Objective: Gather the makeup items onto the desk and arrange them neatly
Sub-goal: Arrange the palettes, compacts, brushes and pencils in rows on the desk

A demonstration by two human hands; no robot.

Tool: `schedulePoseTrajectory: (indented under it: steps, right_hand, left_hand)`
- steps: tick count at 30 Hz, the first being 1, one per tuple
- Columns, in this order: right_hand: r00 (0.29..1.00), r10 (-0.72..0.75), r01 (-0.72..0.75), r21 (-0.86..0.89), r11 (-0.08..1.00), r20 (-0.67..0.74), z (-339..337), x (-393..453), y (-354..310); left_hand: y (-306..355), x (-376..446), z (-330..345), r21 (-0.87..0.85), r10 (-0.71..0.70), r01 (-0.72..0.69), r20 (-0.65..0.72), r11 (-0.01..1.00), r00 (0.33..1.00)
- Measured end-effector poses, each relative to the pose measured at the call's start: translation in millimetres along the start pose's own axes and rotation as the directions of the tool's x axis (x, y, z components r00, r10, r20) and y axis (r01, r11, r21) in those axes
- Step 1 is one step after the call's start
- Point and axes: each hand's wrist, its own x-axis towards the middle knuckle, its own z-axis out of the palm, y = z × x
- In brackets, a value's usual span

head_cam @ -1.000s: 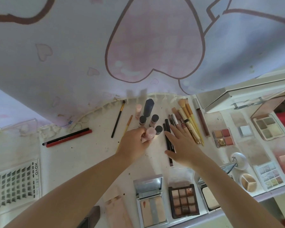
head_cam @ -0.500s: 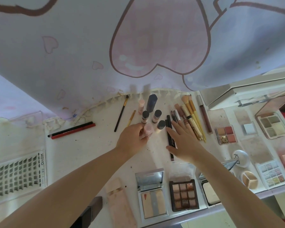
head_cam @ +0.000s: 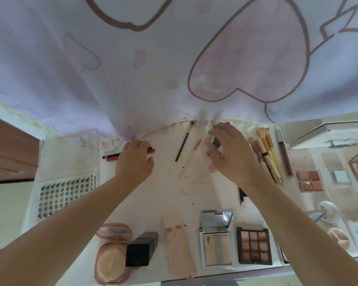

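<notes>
Left hand (head_cam: 135, 162): fingers curled over red and black pencils (head_cam: 112, 157) at desk (head_cam: 165, 195) rear left; grip uncertain. Right hand (head_cam: 228, 153): fingers spread above small dark-capped bottles (head_cam: 216, 142), contact unclear. Brushes (head_cam: 267, 153) right of it. Nine-pan eyeshadow palette (head_cam: 254, 245), mirrored compact (head_cam: 216, 238) along front edge.

Left hand (head_cam: 135, 159) leaves the small bottles (head_cam: 215, 142) and now lies on the red and black pencils (head_cam: 114, 157); right hand (head_cam: 228, 153) shifts over the bottles.
</notes>
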Motion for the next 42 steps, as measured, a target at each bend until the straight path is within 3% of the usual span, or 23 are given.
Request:
schedulePoseTrajectory:
  steps: [4,8,17,23,26,28,31,35,37,40,42]
  right_hand:
    - [0.969,-0.115,0.126,-0.036,0.991,0.217,44.3,26.5,-29.3]
    - [0.860,-0.090,0.195,-0.161,0.967,0.503,87.7,43.2,-42.0]
    - [0.868,-0.023,0.157,-0.229,0.961,0.496,125.6,53.3,-49.9]
    - [0.806,-0.106,0.270,-0.202,0.942,0.582,111.8,43.5,-46.9]
    - [0.823,-0.133,0.209,-0.077,0.975,0.552,81.2,38.0,-48.4]
    - [0.835,-0.163,0.223,-0.053,0.973,0.526,60.4,33.7,-46.9]
    - [0.835,-0.151,0.238,-0.101,0.966,0.529,29.1,30.2,-40.2]
    - [0.872,-0.143,0.214,-0.102,0.972,0.467,-13.0,16.4,-20.9]
    - [0.904,-0.104,0.178,-0.145,0.973,0.414,-35.4,4.4,-0.4]
    - [0.978,0.090,-0.067,-0.128,0.990,0.188,-73.5,-19.5,42.4]
    - [0.986,0.110,-0.101,-0.075,0.992,0.124,-85.4,-32.5,59.3]
  left_hand:
    - [-34.9,1.9,-5.6,0.177,-0.126,0.116,0.050,0.977,0.991]
    - [-55.6,0.9,-6.2,0.252,-0.109,0.096,0.038,0.963,0.993]
    - [-72.4,-0.3,4.8,0.261,0.022,-0.038,0.065,0.965,0.998]
    - [-60.8,-8.7,-10.2,0.234,0.258,-0.266,0.061,0.935,0.964]
    - [-47.0,-13.7,-23.1,0.146,0.316,-0.317,0.034,0.937,0.948]
    - [-31.6,-14.3,-29.9,0.184,0.393,-0.385,-0.005,0.904,0.920]
    - [-7.6,-8.6,-40.8,0.250,0.531,-0.496,-0.093,0.832,0.842]
    - [36.1,3.8,-60.9,0.319,0.656,-0.601,-0.099,0.733,0.748]
    - [54.8,6.5,-66.6,0.330,0.617,-0.573,-0.037,0.750,0.786]
    - [52.3,13.6,-71.9,0.363,0.409,-0.367,-0.044,0.856,0.911]
    - [62.7,10.2,-72.3,0.348,0.403,-0.363,-0.050,0.864,0.914]
